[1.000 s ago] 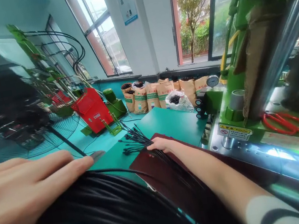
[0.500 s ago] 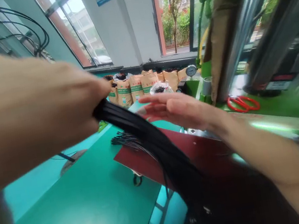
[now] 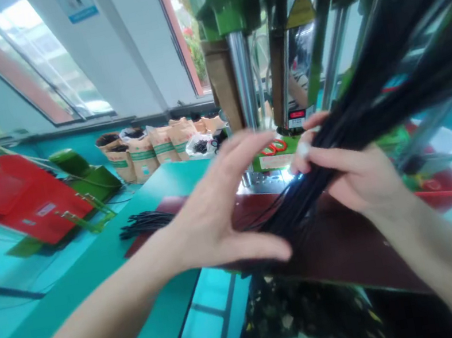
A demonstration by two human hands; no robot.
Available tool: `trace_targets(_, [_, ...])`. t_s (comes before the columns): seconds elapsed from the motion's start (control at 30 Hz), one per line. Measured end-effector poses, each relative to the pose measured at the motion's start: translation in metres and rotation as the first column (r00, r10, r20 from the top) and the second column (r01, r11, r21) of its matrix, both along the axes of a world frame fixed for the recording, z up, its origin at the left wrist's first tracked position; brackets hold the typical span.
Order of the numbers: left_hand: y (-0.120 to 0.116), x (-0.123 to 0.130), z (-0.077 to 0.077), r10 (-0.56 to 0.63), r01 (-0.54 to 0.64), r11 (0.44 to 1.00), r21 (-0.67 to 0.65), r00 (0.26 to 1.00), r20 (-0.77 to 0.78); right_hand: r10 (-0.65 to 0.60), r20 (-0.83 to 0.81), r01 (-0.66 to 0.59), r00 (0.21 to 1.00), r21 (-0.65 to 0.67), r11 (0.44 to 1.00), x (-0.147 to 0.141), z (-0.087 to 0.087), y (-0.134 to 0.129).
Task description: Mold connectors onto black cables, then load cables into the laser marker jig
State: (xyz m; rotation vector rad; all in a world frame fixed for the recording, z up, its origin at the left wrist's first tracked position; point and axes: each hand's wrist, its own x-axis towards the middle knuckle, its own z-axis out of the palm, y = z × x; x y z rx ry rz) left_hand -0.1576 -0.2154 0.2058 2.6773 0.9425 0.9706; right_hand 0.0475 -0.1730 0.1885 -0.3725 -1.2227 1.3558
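A thick bundle of black cables (image 3: 374, 90) runs from the upper right down to the middle of the view, blurred at its upper end. My right hand (image 3: 354, 175) is closed around it, fingers wrapped over the strands. Beside the bundle's lower part is my left hand (image 3: 217, 217), thumb and fingers spread wide with nothing gripped. Whether its fingers brush the strands is hard to tell. A second, smaller bunch of black cables (image 3: 144, 223) lies at the left, partly on the dark red board (image 3: 352, 240).
A green press (image 3: 221, 18) with metal columns stands ahead, red-handled scissors (image 3: 273, 146) on its base. The green table (image 3: 47, 323) stretches left. Several paper sacks (image 3: 143, 157) line the wall. A red machine (image 3: 30, 197) stands far left.
The bundle has swung from the left side to the upper right. My left hand has let go of it, and my right hand, open before, now grips it. The view has turned right.
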Motion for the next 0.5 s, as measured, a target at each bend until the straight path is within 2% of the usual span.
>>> trace_targets(0.03, [-0.001, -0.002, -0.023, -0.055, 0.053, 0.976, -0.209, 0.999, -0.002, -0.024, -0.047, 0.022, 0.999, -0.049, 0.999, 0.01, -0.008, -0.003])
trace_targets(0.07, [-0.003, -0.004, -0.046, -0.078, 0.056, 0.933, -0.355, 0.996, -0.047, -0.053, -0.085, 0.045, 0.995, -0.094, 0.995, 0.018, -0.016, -0.006])
trace_targets(0.13, [-0.006, -0.007, -0.087, -0.082, 0.009, 0.869, -0.495, 0.989, -0.126, -0.095, -0.147, 0.07, 0.985, -0.169, 0.983, 0.028, -0.031, -0.009])
trace_targets(0.17, [-0.008, -0.007, -0.103, -0.081, -0.011, 0.853, -0.521, 0.985, -0.153, -0.111, -0.172, 0.075, 0.979, -0.203, 0.976, 0.032, -0.037, -0.01])
trace_targets(0.23, [-0.013, -0.004, -0.124, -0.024, -0.066, 0.86, -0.506, 0.985, -0.169, -0.141, -0.212, 0.084, 0.967, -0.257, 0.963, 0.037, -0.048, -0.011])
trace_targets(0.37, [-0.03, 0.003, -0.136, 0.208, -0.249, 0.91, -0.332, 0.966, -0.157, -0.194, -0.283, 0.099, 0.939, -0.318, 0.943, 0.049, -0.066, -0.016])
trace_targets(0.43, [-0.044, 0.003, -0.144, 0.341, -0.364, 0.901, -0.237, 0.931, -0.134, -0.231, -0.304, 0.121, 0.924, -0.339, 0.933, 0.056, -0.076, -0.019])
trace_targets(0.5, [-0.06, 0.003, -0.16, 0.466, -0.471, 0.871, -0.137, 0.882, -0.071, -0.302, -0.291, 0.185, 0.908, -0.368, 0.911, 0.063, -0.088, -0.024])
